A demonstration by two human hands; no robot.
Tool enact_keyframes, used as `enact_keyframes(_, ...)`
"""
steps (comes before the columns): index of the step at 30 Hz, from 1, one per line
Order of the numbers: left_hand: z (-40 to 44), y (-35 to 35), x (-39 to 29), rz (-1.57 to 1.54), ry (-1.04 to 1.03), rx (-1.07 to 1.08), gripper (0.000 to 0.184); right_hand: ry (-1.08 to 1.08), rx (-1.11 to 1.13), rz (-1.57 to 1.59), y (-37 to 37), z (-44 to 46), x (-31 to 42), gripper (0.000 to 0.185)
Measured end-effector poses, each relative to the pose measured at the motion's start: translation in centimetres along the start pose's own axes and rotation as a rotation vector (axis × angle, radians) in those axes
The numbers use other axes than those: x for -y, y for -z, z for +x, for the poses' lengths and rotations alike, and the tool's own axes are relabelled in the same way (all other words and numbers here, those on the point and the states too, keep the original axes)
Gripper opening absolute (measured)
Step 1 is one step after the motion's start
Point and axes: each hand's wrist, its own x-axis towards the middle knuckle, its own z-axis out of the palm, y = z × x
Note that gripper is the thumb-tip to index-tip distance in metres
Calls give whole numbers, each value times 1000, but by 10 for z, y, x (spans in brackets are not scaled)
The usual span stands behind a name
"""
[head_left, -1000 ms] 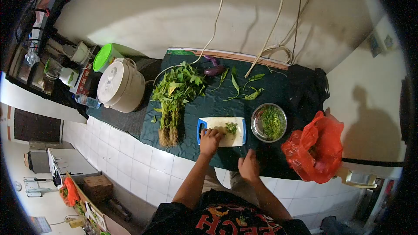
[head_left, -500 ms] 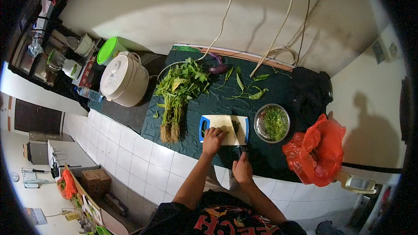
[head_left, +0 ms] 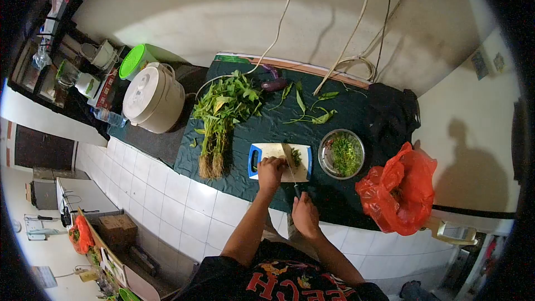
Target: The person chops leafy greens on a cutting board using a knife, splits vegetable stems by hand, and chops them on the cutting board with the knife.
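Observation:
On the white cutting board (head_left: 271,150) with blue ends, my left hand (head_left: 271,170) is closed, its curled fingers pressing down on greens that they mostly hide. A knife (head_left: 290,168) stands with its blade across the board just right of those fingertips. My right hand (head_left: 305,213) grips its dark handle below the board's near edge. Chopped greens (head_left: 296,157) lie against the blade's right side. To the right of the board, a round metal bowl (head_left: 361,165) holds more cut greens (head_left: 345,153).
A rooted leafy bunch (head_left: 229,103) lies left on the dark green tablecloth (head_left: 267,128). Behind are a purple eggplant (head_left: 274,85) and loose leaves (head_left: 322,117). A red plastic bag (head_left: 396,192) and black cloth (head_left: 392,112) sit right; a rice cooker (head_left: 154,98) stands left.
The view has shifted slightly. The knife and my right hand have moved a little relative to the board, and the chopped greens right of the blade now show more clearly. My left hand stays on the board.

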Motion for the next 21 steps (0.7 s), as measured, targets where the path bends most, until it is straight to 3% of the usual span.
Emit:
enact_keyframes(5,-4,-7,8,61,-151,-6,16,4,27,-14,3,-3,2,32)
enact_keyframes(10,-10,-5,10,29,-315,-59,17,-128,105,-37,-24,7,-18,27)
enact_keyframes(16,-14,2,10,-52,-264,7,17,117,-53,-89,-10,35,-3,29)
enact_keyframes(21,-14,-2,15,-107,-183,61,21,74,6,-108,-4,20,2,33)
